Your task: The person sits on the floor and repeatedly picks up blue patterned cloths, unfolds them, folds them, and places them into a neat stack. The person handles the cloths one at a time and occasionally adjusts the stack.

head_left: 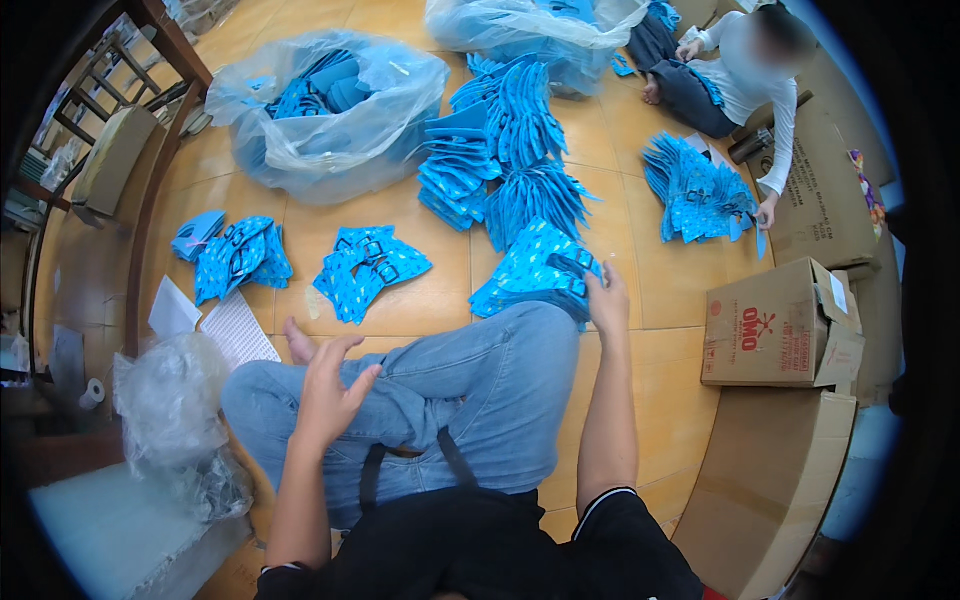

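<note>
My right hand [608, 298] is at the right edge of a stack of blue patterned fabric pieces with black buckles [530, 268], just beyond my knee. Its fingers are closed on the edge of a piece near a buckle; part of the grip is hidden. Above my thigh, my left hand [332, 390] hangs empty, fingers apart. A smaller blue patterned bundle with black buckles [370, 270] lies on the floor ahead of it. Farther left is another such bundle [242, 258], beside plain blue pieces [198, 235].
Fanned blue stacks [520, 120] stand beyond my right hand. Two clear plastic bags, one nearer [400, 150], hold blue pieces. A person [725, 85] sits at far right, one hand near another blue pile [695, 190]. Cardboard boxes [760, 335] line the right; printed sheets [240, 332] lie left.
</note>
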Action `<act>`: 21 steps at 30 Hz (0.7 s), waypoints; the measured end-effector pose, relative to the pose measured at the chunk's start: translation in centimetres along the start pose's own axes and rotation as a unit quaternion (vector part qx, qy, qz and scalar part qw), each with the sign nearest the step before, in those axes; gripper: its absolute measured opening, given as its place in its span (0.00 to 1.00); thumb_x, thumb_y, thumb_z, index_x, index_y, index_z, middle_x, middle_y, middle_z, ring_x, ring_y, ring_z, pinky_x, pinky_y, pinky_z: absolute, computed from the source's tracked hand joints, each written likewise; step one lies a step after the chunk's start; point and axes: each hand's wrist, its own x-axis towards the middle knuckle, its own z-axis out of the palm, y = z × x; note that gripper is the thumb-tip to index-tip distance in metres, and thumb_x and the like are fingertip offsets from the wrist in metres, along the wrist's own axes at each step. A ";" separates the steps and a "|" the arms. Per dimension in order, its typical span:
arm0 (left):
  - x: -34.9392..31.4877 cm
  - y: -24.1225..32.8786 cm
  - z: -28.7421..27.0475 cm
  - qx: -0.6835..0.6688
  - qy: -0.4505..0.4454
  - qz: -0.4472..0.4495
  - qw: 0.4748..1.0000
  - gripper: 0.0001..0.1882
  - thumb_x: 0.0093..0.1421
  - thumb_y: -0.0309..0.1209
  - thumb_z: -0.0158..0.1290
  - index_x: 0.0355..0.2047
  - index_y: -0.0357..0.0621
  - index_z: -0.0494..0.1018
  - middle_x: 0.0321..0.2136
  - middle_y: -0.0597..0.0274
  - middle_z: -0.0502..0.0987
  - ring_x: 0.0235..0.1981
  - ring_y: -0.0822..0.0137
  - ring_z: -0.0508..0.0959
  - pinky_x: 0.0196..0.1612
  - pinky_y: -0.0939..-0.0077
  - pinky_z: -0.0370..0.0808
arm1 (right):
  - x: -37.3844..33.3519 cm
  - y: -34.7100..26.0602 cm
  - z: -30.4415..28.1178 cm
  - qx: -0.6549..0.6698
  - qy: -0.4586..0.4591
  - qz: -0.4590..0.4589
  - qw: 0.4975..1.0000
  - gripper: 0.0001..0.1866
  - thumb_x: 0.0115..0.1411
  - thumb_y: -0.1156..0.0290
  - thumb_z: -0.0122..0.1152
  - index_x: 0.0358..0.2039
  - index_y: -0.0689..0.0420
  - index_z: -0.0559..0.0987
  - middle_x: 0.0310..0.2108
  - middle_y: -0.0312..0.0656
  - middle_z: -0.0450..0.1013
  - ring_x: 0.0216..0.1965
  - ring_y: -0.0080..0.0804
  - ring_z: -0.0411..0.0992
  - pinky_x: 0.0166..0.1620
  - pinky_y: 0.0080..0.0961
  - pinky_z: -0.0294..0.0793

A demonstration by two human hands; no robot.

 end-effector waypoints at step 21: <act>8.4 -13.9 12.2 0.084 0.197 -0.312 0.926 0.26 0.48 0.36 0.63 0.44 0.40 0.66 0.44 0.48 0.71 0.48 0.47 0.71 0.50 0.56 0.68 | -11.7 -11.6 3.5 0.020 -0.029 -0.262 0.964 0.10 0.57 0.71 0.60 0.39 0.58 0.80 0.27 0.41 0.76 0.18 0.28 0.71 0.24 0.26 0.70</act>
